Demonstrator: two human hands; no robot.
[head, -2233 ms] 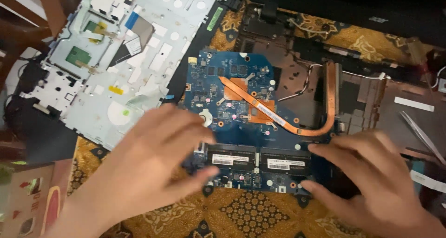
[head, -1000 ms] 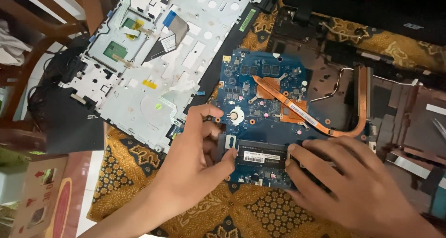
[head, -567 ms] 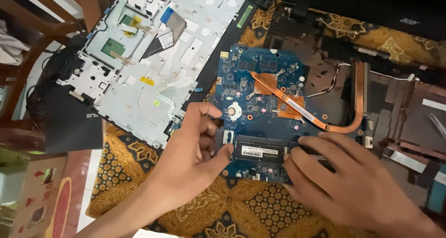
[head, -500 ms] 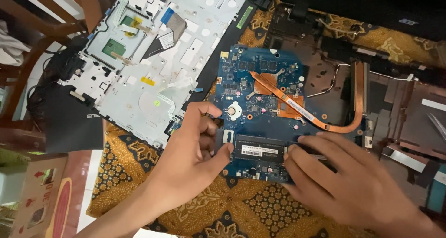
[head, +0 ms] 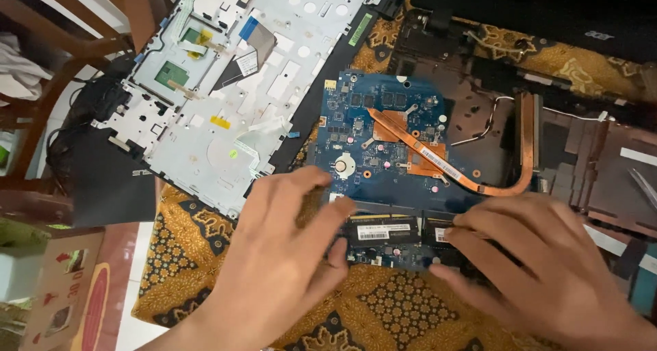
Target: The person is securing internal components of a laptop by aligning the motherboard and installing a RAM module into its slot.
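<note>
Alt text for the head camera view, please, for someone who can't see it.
Two bare hands, left hand and right hand, rest fingertips on the memory modules along the near edge of a blue laptop motherboard with a copper heat pipe. It lies on a patterned cloth, beside a silver keyboard frame.

bare patterned cloth (head: 404, 310) between hands, copper heat pipe (head: 479, 180) beyond

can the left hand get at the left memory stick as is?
Probably yes: the left hand lies beside the memory stick, fingers at its end, nothing between them.
</note>
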